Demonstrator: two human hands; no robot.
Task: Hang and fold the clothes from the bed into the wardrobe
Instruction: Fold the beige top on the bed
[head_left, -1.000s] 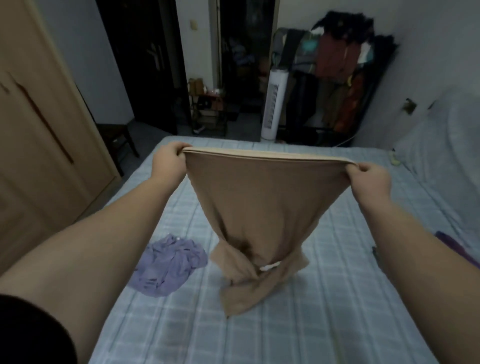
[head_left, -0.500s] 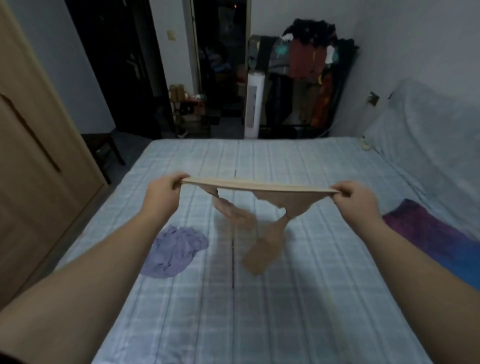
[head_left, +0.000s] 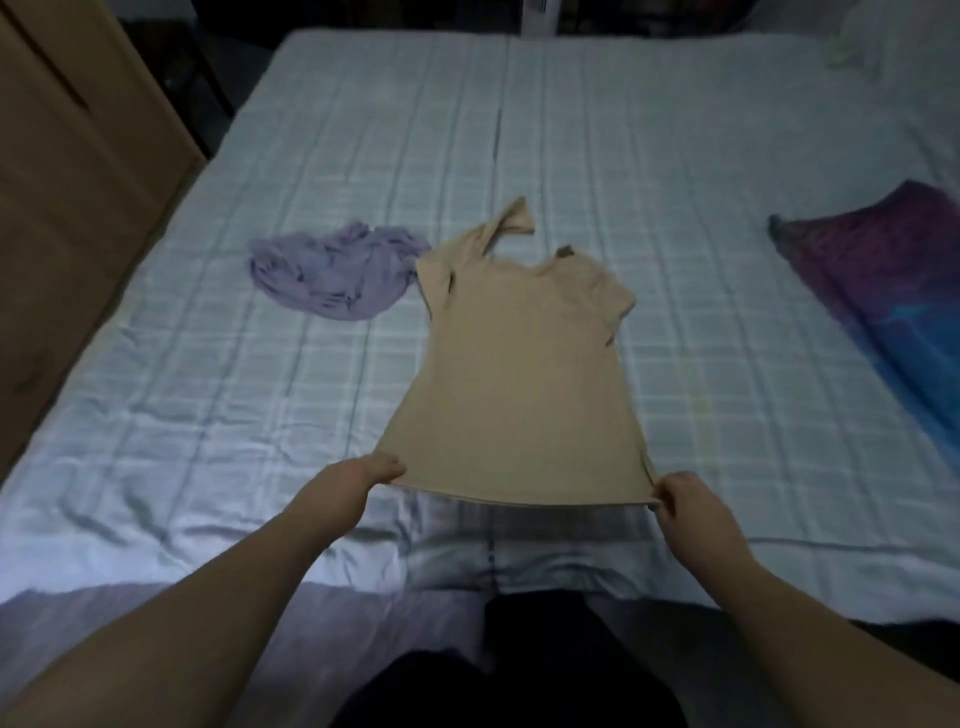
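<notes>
A person's left hand (head_left: 375, 470) and right hand (head_left: 680, 493) each pinch a corner of the hem of a tan top (head_left: 519, 374), which is spread face-up on the bed (head_left: 675, 156). The top runs lengthwise away from the grip, hem nearest and neckline farthest, with one sleeve flipped upward at the far left. Both hands sit equally close, so a fold would likely carry the hem forward. Just beside the top's far left shoulder lies a crumpled lilac garment (head_left: 332, 273); a purple-and-blue cloth (head_left: 893, 280) lies well apart on the right. A wooden wardrobe (head_left: 67, 182) stands along the left.
</notes>
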